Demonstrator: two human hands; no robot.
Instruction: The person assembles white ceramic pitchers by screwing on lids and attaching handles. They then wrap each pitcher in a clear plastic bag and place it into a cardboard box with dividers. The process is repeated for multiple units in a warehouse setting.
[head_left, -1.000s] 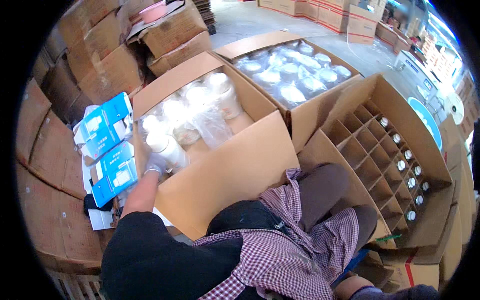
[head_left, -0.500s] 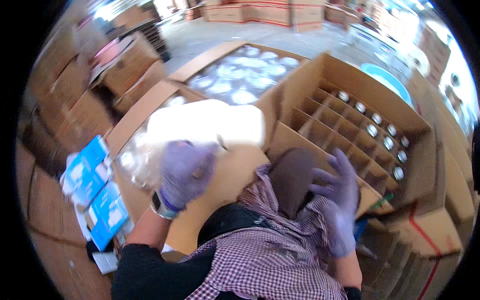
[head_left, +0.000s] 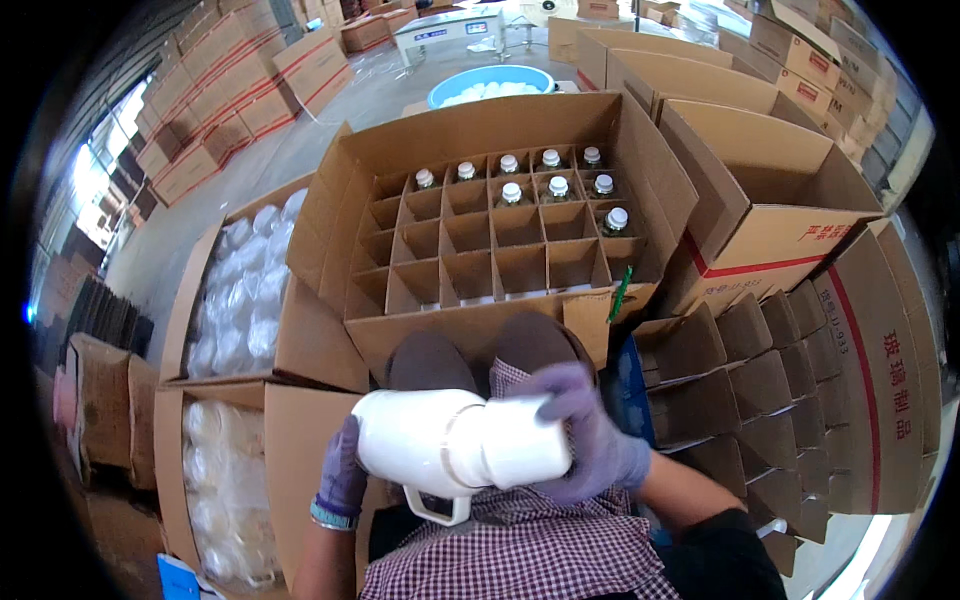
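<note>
Across my lap I hold a white handled jug (head_left: 410, 440) on its side, its loop handle pointing down toward me and its narrower section to the right. My left hand (head_left: 343, 468), in a purple glove, grips the wide left end. Around the narrower right end wraps my right hand (head_left: 600, 450), gloved too and partly blurred. Just beyond my knees stands an open carton (head_left: 460, 330) with cardboard dividers. Several clear bottles with white caps (head_left: 557, 188) stand in its far and right cells.
Left of me, two open cartons hold plastic-wrapped clear items (head_left: 235, 290). Tall open cartons (head_left: 770, 240) and a folded-out cardboard divider (head_left: 740, 350) crowd the right side. Behind the divided carton sits a blue basin (head_left: 490, 75) of white pieces. A green strip (head_left: 622, 292) sticks up at the carton's corner.
My view has swung right toward the divided carton. The jug has come from over the left carton to my lap, and my right hand, spread and free before, now holds it too.
</note>
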